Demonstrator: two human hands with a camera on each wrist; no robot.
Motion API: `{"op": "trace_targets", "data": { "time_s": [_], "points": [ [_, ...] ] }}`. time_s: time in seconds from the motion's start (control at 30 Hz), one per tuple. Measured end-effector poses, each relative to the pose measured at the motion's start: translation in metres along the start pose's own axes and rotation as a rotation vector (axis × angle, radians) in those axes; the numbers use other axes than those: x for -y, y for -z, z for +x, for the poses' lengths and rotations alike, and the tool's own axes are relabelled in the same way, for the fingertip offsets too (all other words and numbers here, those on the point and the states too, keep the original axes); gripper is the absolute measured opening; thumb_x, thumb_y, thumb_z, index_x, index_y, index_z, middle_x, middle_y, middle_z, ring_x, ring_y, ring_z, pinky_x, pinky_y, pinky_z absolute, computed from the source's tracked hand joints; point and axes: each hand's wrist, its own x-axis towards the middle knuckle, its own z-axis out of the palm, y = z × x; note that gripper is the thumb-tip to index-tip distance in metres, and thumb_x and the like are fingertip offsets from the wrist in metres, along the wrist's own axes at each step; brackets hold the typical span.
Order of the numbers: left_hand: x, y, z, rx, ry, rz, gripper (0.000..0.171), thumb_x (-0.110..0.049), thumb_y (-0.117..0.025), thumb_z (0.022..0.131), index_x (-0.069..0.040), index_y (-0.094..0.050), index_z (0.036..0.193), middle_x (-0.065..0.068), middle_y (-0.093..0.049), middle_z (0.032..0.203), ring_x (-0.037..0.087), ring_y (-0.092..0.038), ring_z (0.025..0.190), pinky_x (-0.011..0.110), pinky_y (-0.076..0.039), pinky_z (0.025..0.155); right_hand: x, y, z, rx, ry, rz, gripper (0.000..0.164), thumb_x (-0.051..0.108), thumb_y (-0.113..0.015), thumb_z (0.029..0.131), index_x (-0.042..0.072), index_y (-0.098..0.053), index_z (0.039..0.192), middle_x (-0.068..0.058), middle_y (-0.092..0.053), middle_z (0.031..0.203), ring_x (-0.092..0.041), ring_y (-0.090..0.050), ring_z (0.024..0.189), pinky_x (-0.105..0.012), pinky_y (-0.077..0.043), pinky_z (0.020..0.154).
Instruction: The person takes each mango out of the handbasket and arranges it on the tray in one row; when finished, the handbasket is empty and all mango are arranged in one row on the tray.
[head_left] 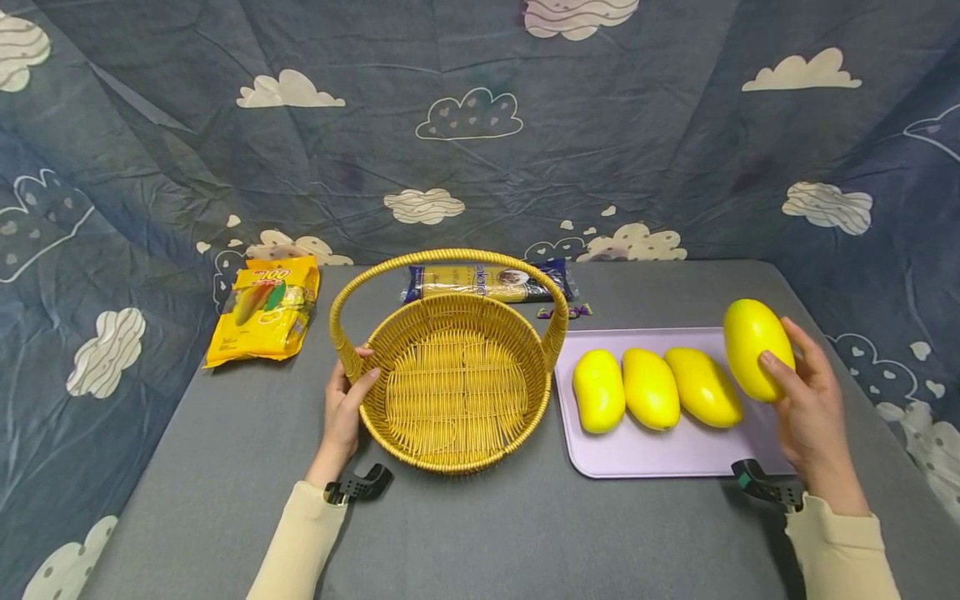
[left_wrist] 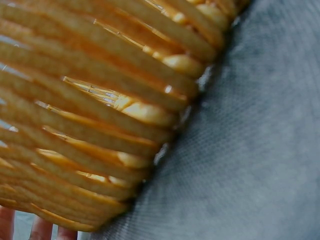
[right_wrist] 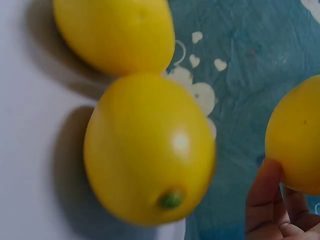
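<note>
A round yellow wicker basket with a tall arched handle stands on the table, nothing inside it. My left hand grips its left rim near the handle's foot, thumb on the inner side. In the left wrist view the woven wall fills much of the picture, with a few fingertips at the bottom corner. My right hand holds a yellow mango above the right end of a lilac tray. Three more mangoes lie side by side on that tray; the right wrist view shows one mango close up.
At the back left lies a yellow snack bag. Behind the basket is a blue-ended pack of pasta, with purple-wrapped candy in front of its right end. A cloud-printed cloth hangs around the grey table.
</note>
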Motion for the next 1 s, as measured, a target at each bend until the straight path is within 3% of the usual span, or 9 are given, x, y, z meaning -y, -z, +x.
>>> {"op": "trace_targets", "data": {
  "time_s": [0.27,0.53,0.8,1.0],
  "points": [
    [0.0,0.0,0.0,0.0,-0.008,-0.001,0.032,0.003,-0.056,0.09,0.011,-0.048,0.12,0.018,-0.049,0.127,0.021,-0.043,0.119,0.029,-0.032,0.096,-0.018,0.031,0.009,-0.089,-0.104,-0.165,0.059,0.01,-0.062,0.092,0.025,-0.041,0.145,0.003,-0.04,0.127,-0.009,-0.045,0.103,-0.012,-0.045,0.074],
    [0.001,0.0,0.0,-0.001,0.003,-0.009,0.032,0.003,-0.057,0.09,0.011,-0.048,0.12,0.016,-0.049,0.126,0.021,-0.044,0.116,0.028,-0.034,0.094,-0.039,0.066,0.022,-0.117,-0.183,-0.3,0.062,0.021,-0.07,0.087,0.034,-0.044,0.142,0.007,-0.041,0.126,-0.007,-0.042,0.102,-0.012,-0.045,0.07],
    [0.0,0.001,0.0,0.003,0.004,0.011,0.032,0.002,-0.057,0.091,0.009,-0.049,0.121,0.016,-0.049,0.126,0.021,-0.044,0.117,0.029,-0.033,0.095,-0.023,0.049,0.011,-0.153,-0.236,-0.463,0.064,0.025,-0.07,0.087,0.035,-0.041,0.143,0.001,-0.038,0.124,-0.007,-0.038,0.094,-0.008,-0.042,0.066],
    [0.001,0.001,0.0,0.002,0.002,0.014,0.032,0.002,-0.057,0.09,0.009,-0.049,0.12,0.016,-0.049,0.127,0.021,-0.044,0.117,0.029,-0.033,0.094,-0.025,0.046,0.008,-0.169,-0.255,-0.683,0.064,0.036,-0.067,0.088,0.04,-0.037,0.144,-0.003,-0.035,0.131,-0.008,-0.036,0.096,-0.009,-0.039,0.067]
  ]
}}
